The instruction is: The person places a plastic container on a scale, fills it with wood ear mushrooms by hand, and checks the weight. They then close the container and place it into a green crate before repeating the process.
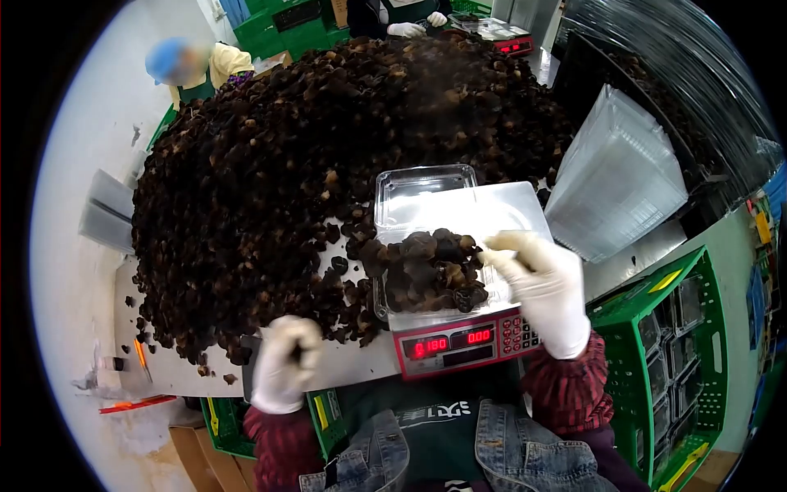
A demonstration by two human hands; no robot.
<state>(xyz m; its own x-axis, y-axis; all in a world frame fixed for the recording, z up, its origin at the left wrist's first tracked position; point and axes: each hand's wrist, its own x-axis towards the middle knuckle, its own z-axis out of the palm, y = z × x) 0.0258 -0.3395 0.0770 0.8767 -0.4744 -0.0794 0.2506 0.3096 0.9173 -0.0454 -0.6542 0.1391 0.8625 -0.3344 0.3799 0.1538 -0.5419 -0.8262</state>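
Note:
A clear plastic clamshell box (pixel 426 197) lies open on a red-framed digital scale (pixel 516 209), its lid folded back. Its near half holds a heap of dark dried mushrooms (pixel 434 275). The red display reads 0.180 on the left and 0.00 on the right. My right hand (pixel 545 283), in a white glove, is at the box's right side, fingertips pinched beside the mushrooms. My left hand (pixel 287 361), also gloved, hovers at the table's front edge left of the scale. Its fingers are curled around a dark spot; I cannot tell what they hold.
A large mushroom pile (pixel 328 139) covers most of the table. Stacked clear boxes (pixel 619 176) stand right of the scale. A green crate (pixel 717 353) with filled boxes is at the lower right. Two people work across the pile, near another scale (pixel 514 47) at the back.

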